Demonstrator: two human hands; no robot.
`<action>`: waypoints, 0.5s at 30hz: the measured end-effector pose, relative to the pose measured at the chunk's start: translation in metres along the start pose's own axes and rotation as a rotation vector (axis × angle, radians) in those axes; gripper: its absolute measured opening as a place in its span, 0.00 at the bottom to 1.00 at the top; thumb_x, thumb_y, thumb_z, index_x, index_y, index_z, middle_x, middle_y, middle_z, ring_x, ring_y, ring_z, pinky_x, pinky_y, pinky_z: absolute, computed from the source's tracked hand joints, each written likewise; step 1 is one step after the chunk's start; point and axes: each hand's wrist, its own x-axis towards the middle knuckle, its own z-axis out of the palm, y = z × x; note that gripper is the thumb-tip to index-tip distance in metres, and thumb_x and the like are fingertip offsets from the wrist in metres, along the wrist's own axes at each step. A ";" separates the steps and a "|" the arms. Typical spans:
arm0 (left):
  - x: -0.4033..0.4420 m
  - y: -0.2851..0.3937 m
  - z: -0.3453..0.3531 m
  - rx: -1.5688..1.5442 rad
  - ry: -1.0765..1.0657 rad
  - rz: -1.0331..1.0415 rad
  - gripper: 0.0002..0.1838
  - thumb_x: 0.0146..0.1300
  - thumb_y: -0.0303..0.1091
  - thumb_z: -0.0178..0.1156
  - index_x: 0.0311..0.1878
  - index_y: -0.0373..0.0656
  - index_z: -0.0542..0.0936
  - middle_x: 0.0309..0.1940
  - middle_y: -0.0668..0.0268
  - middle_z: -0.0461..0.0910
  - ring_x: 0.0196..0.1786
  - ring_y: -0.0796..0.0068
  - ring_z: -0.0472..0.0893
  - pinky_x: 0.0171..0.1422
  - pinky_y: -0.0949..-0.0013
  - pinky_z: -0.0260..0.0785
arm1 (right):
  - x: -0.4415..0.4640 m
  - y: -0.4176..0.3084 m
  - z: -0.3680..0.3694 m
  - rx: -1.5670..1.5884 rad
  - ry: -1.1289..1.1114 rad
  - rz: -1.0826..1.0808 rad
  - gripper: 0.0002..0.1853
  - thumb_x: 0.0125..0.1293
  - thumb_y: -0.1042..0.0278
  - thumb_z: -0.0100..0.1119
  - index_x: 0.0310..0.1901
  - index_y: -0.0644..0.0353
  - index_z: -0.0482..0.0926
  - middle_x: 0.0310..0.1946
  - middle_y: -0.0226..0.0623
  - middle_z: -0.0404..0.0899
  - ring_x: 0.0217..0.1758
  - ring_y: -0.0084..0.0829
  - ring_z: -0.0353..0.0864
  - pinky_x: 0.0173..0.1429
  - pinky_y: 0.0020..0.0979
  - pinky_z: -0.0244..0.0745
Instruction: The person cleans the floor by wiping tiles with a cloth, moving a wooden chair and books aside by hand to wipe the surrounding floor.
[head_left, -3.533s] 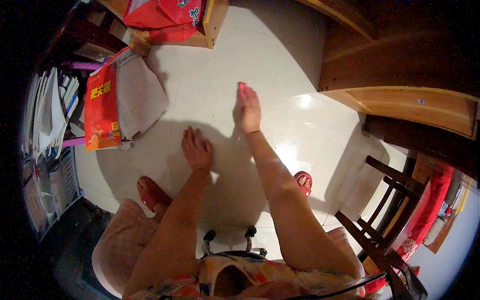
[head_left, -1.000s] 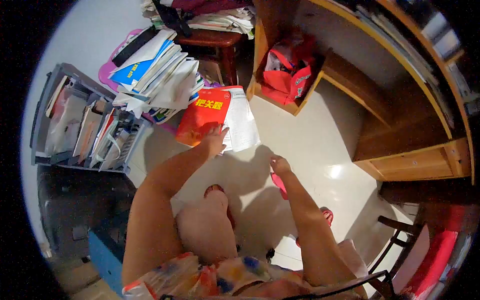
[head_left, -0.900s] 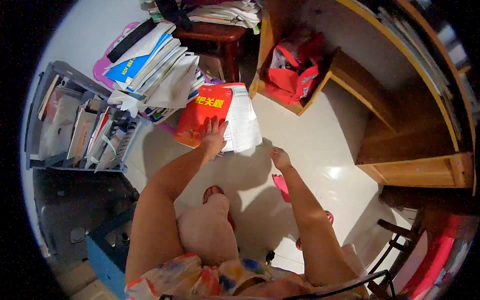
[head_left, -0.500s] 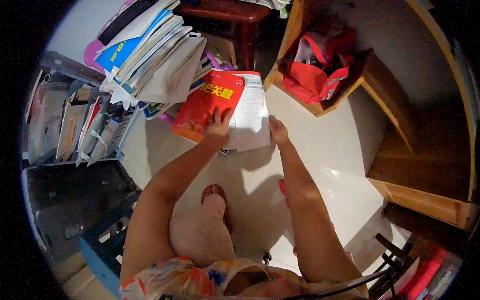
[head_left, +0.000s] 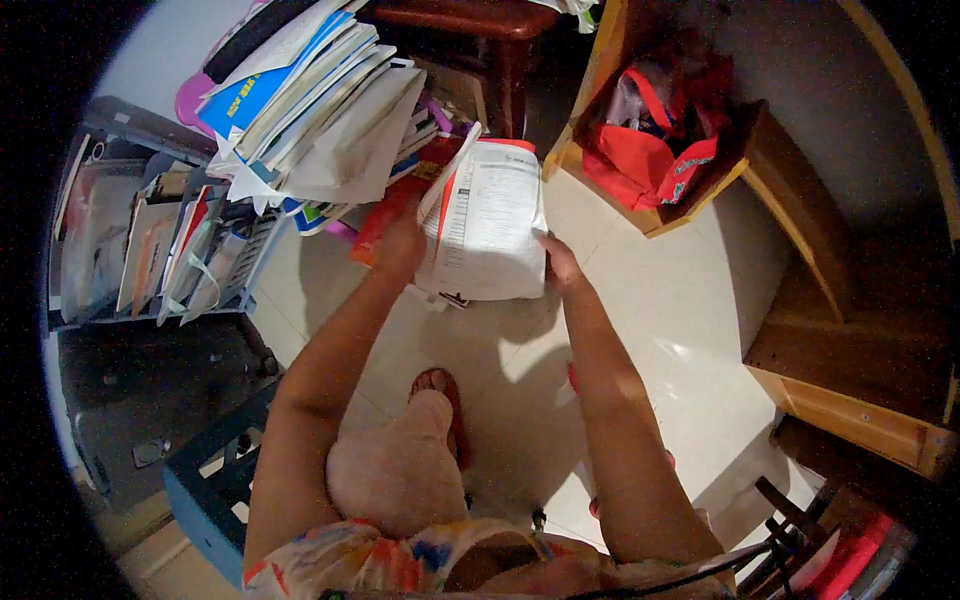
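Note:
A red-covered workbook (head_left: 487,225) is held up in front of me with its printed white pages showing. My left hand (head_left: 402,247) grips its left side, where the red cover is folded back and seen almost edge-on. My right hand (head_left: 560,262) is closed on the right edge of the pages, its thumb in front and the other fingers mostly hidden. Just beyond my left hand rises a tall, leaning stack of books and papers (head_left: 325,125). A red cover (head_left: 385,215) shows partly behind the hand and under the stack.
On the left stands a grey rack of folders (head_left: 165,250), with a black case (head_left: 165,400) and a blue plastic stool (head_left: 215,480) nearer me. A wooden shelf unit (head_left: 830,400) fills the right, with a red bag (head_left: 650,150) in its corner. A dark red wooden stool (head_left: 470,22) stands behind.
My left hand has moved left, and the red cover that lay flat is now turned up, exposing more of the printed page. My right hand stays at the right edge.

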 end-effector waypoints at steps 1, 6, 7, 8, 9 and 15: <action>0.000 -0.003 0.002 -0.015 0.007 0.014 0.27 0.67 0.29 0.46 0.71 0.46 0.62 0.45 0.43 0.81 0.48 0.40 0.81 0.52 0.44 0.73 | 0.007 0.007 0.001 -0.063 -0.003 -0.010 0.26 0.68 0.59 0.59 0.62 0.66 0.71 0.54 0.41 0.78 0.55 0.33 0.78 0.61 0.35 0.73; -0.016 0.017 -0.012 0.025 0.012 -0.011 0.28 0.66 0.29 0.47 0.71 0.48 0.62 0.45 0.42 0.81 0.47 0.40 0.81 0.51 0.44 0.73 | 0.004 0.006 0.035 -0.265 0.037 -0.142 0.29 0.66 0.59 0.64 0.63 0.65 0.68 0.53 0.42 0.78 0.54 0.34 0.78 0.57 0.36 0.74; -0.014 0.016 -0.010 0.030 -0.018 -0.017 0.28 0.66 0.29 0.48 0.71 0.47 0.62 0.45 0.42 0.81 0.47 0.41 0.81 0.51 0.45 0.72 | -0.002 0.003 0.046 -0.196 0.038 -0.158 0.29 0.66 0.60 0.64 0.63 0.64 0.68 0.53 0.42 0.78 0.54 0.34 0.78 0.56 0.36 0.75; -0.010 0.013 -0.007 0.034 -0.049 -0.024 0.29 0.66 0.29 0.48 0.71 0.47 0.62 0.45 0.42 0.81 0.47 0.41 0.81 0.52 0.45 0.72 | 0.007 0.012 0.047 -0.228 0.017 -0.246 0.31 0.65 0.58 0.65 0.64 0.64 0.65 0.52 0.43 0.78 0.53 0.35 0.78 0.55 0.37 0.76; -0.007 0.008 -0.003 0.041 -0.079 -0.031 0.29 0.66 0.29 0.48 0.71 0.46 0.62 0.45 0.42 0.81 0.47 0.42 0.81 0.52 0.45 0.72 | 0.016 0.022 0.044 -0.202 0.079 -0.226 0.31 0.65 0.59 0.65 0.64 0.64 0.65 0.52 0.43 0.78 0.53 0.35 0.78 0.55 0.38 0.76; -0.015 0.019 -0.017 0.167 -0.114 -0.002 0.29 0.66 0.30 0.49 0.71 0.41 0.61 0.43 0.44 0.82 0.47 0.45 0.82 0.52 0.45 0.72 | 0.038 0.040 0.041 -0.034 0.022 -0.187 0.32 0.66 0.61 0.62 0.65 0.68 0.62 0.50 0.46 0.78 0.50 0.37 0.79 0.55 0.39 0.76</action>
